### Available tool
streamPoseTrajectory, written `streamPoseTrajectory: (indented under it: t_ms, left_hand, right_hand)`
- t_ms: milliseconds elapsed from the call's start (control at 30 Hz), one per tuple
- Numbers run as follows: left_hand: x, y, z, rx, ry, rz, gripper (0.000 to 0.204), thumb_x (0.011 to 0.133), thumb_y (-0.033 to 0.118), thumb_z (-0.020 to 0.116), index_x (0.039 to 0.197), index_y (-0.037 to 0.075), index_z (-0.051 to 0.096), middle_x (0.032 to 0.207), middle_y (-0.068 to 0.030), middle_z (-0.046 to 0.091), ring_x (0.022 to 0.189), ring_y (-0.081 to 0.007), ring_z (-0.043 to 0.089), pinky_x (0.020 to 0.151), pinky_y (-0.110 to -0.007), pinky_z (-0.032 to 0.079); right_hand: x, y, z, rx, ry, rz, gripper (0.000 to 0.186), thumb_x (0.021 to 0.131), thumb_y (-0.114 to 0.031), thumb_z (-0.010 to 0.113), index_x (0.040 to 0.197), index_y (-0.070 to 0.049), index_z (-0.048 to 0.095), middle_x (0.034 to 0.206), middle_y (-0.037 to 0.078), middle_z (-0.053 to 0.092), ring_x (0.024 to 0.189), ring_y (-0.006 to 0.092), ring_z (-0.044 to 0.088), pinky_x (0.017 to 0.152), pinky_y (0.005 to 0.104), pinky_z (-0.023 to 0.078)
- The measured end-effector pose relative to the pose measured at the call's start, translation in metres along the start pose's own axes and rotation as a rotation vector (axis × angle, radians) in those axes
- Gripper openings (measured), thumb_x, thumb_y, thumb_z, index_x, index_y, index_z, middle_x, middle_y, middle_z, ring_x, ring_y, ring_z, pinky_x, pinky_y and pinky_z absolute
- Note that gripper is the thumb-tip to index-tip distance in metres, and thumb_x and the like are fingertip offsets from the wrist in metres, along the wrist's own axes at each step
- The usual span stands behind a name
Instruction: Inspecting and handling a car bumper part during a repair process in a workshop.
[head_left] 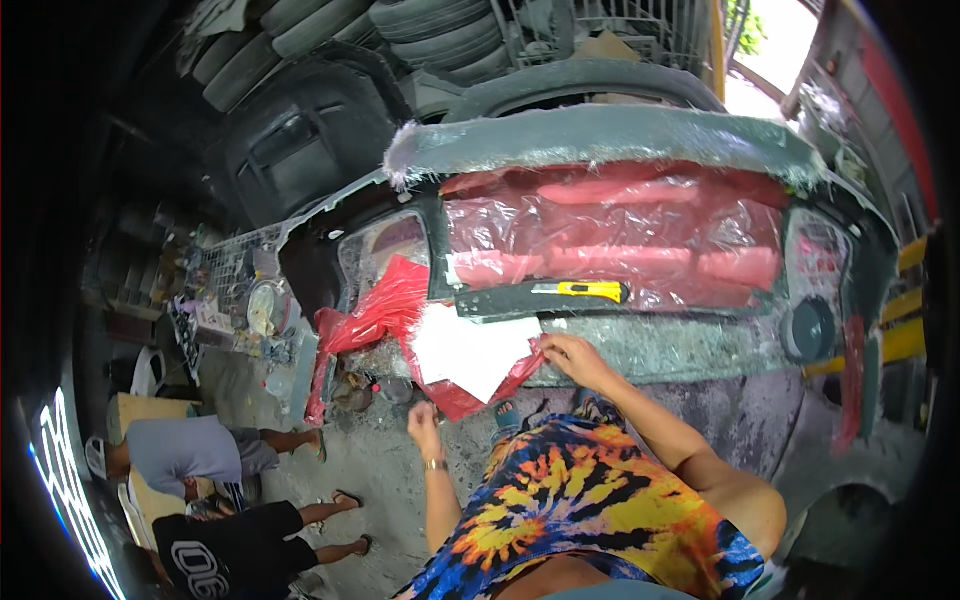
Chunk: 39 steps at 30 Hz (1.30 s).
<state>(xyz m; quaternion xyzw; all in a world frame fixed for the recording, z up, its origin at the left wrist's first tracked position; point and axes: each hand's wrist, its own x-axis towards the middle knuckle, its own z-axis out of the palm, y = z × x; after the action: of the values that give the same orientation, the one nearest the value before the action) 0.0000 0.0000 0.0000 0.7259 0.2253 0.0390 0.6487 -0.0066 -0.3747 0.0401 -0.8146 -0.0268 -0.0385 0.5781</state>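
Note:
A bright white sheet [475,350] with frayed edges lies over red plastic film [385,308] at the near side of a large grey car bumper [610,138]. My right hand [572,357] is closed, its fingertips pinching the film's edge beside the sheet's right corner. My left hand [423,418] is held in a curled pinch close to the film's lower edge; whatever may be between its fingers is too small to make out. A yellow utility knife [595,291] rests on the bumper's dark crossbar [500,301], beyond the sheet.
More red film [620,230] covers the bumper's middle opening. A dark round container [810,330] stands in its right side. Stacked tyres [430,30] are at the back. Two people, one in a grey shirt [185,455] and one in black [230,550], are at the lower left.

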Motion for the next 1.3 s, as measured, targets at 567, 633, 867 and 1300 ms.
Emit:
streamPoseTrajectory:
  t_ms: [567,633,867,1300]
  left_hand:
    - [-0.161,-0.129,-0.152,0.105,0.123,-0.731,0.020,0.090,0.024,0.060,0.080,0.007,0.061,0.071,-0.0039,0.063,0.061,-0.0154,0.058,0.054,-0.028,0.045]
    - [-0.155,-0.142,-0.155,0.089,0.092,-0.744,0.019,0.090,0.024,0.060,0.082,0.007,0.061,0.074,-0.0042,0.064,0.064,-0.0164,0.059,0.056,-0.029,0.046]
    - [-0.132,-0.171,-0.169,0.050,0.010,-0.784,0.017,0.089,0.026,0.061,0.090,0.008,0.061,0.083,-0.0054,0.066,0.075,-0.0202,0.063,0.065,-0.033,0.049]
    - [-0.068,-0.161,-0.174,0.170,-0.043,-0.776,0.017,0.090,0.026,0.060,0.093,0.010,0.058,0.090,-0.0062,0.067,0.079,-0.0213,0.066,0.067,-0.037,0.051]
  right_hand:
    - [0.332,-0.099,-0.168,-0.869,-0.104,-0.514,0.066,0.081,-0.054,0.061,0.128,-0.008,0.055,0.143,0.017,0.041,0.133,0.0342,0.035,0.110,0.0457,0.028]
    - [0.343,-0.095,-0.160,-0.958,-0.187,-0.472,0.072,0.079,-0.057,0.062,0.132,-0.010,0.051,0.147,0.017,0.033,0.137,0.0342,0.028,0.112,0.0473,0.023]
    - [0.354,-0.090,-0.141,-1.102,-0.307,-0.414,0.081,0.075,-0.064,0.061,0.136,-0.011,0.049,0.152,0.017,0.025,0.142,0.0340,0.018,0.115,0.0491,0.015]
    - [0.333,-0.081,-0.154,-1.126,-0.293,-0.414,0.072,0.080,-0.061,0.059,0.127,-0.007,0.056,0.150,0.018,0.031,0.139,0.0349,0.025,0.113,0.0477,0.022]
